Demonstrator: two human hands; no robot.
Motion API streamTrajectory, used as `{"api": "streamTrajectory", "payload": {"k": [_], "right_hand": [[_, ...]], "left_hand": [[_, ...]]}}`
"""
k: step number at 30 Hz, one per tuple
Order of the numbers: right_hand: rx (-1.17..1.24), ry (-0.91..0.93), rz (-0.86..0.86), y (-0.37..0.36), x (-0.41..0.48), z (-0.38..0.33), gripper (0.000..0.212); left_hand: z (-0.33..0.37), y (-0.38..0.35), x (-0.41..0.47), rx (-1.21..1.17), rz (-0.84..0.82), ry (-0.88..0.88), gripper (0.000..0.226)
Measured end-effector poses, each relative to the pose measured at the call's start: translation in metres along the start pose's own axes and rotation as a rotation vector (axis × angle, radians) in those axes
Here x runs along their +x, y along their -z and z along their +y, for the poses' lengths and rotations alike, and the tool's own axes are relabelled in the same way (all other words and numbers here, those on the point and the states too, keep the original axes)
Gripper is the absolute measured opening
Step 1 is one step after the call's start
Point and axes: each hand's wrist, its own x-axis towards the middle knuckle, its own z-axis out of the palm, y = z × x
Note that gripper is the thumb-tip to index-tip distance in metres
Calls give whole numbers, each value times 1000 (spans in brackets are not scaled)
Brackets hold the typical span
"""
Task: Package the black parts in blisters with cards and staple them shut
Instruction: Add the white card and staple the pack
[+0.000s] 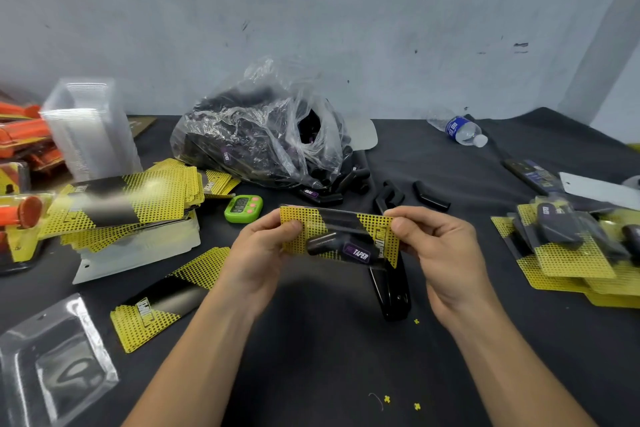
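Blister pack, centre of frame, raised above dark table: clear shell over yellow-and-black dotted backing card, one black part with purple label lying inside. Left hand pinching the pack's left edge, thumb on the front face; right hand pinching the right edge likewise. Black stapler flat on the table just below the pack, upper end hidden behind it. Clear plastic bag full of black parts, upper centre, with loose black parts scattered near its mouth. Green timer just up and left of the left hand. Stack of cards, left of frame; single card lying apart, lower left of centre; empty blister, lower left corner. Tall stack of clear blisters, upper left, orange packaged goods beside it at the frame edge. Pile of filled packs, right edge. Water bottle on its side, upper right.
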Motion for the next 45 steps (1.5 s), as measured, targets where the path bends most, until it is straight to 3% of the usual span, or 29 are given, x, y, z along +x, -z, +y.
{"api": "streamTrajectory", "payload": {"k": [5,9,12,15,18,20,24,27,29,32,36,42,45], "right_hand": [[-88,152,-181,0,-6,-5,33],[-311,185,-68,-2,-8,5,41],[-264,3,39,-6,-6,7,41],[116,-348,35,-4,-2,-3,22],[246,-492,-35,0,-3,-7,38],[166,-437,-46,0,-3,-6,29],[-154,-183,37,-2,-5,-2,33],[-409,35,140,0,-6,2,28],[-463,110,155,-1,-8,2,24],[-438,116,98,-4,-11,1,18],[-521,169,40,-9,-15,4,24],[-439,128,38,-9,-18,6,26],[-375,38,0,-11,-17,1,22]], "left_hand": [[8,4,-4,-68,34,-213,37],[10,1,-8,-108,4,-219,36],[11,-1,-8,-35,-13,-235,40],[7,-3,-7,16,-27,-243,56],[6,-4,-6,57,-24,-251,57],[6,-3,-3,68,-24,-225,57],[7,-2,-1,-57,18,-61,60],[10,3,-2,-185,-18,75,50],[10,4,-2,-97,-24,126,37],[5,-1,-2,158,44,134,26],[1,-9,-9,440,32,7,19],[6,-19,-14,616,-71,-63,20],[11,-21,-18,552,-24,-132,23]]}}
